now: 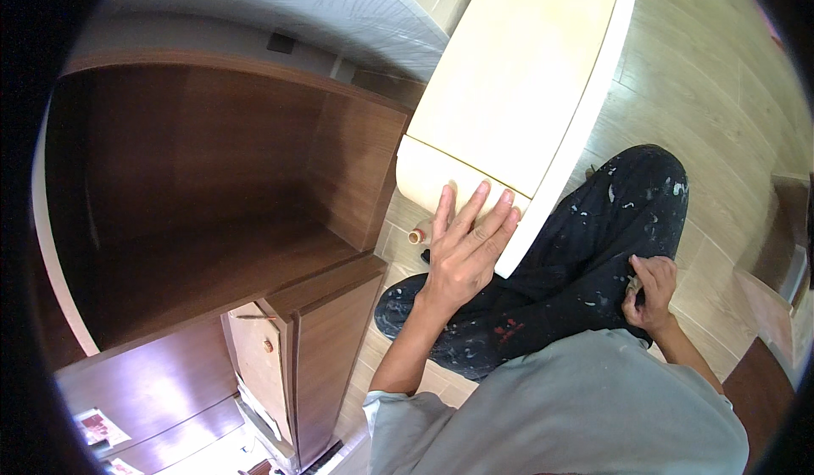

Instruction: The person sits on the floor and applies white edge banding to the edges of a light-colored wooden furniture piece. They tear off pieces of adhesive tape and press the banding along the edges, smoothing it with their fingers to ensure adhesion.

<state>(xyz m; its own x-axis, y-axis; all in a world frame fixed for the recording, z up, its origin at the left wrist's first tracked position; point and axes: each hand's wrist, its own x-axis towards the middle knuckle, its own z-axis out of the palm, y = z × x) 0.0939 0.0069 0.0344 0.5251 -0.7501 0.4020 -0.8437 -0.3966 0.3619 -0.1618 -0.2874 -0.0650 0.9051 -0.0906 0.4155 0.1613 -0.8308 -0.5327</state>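
Note:
A long pale cream wooden piece (pixel 517 76) with a white edge strip (pixel 585 131) stretches away from me at the upper middle. A dark seam crosses it near its rounded near end. My left hand (pixel 462 254) lies on that near end, fingers stretched out and slightly spread, gripping nothing. By my thigh, my right hand (pixel 653 293) is closed, fingers curled around something small and greyish that is mostly hidden. Both knees are bent in dark trousers (pixel 585 246) spotted with paint.
To the left stands an open dark brown wooden cabinet (pixel 203 161). Below it is a brown cabinet part (pixel 331 348) with cardboard (pixel 264 356) against it. A small bottle (pixel 419 235) sits on the tiled floor beside my left hand. Plastic sheeting (pixel 339 8) hangs behind.

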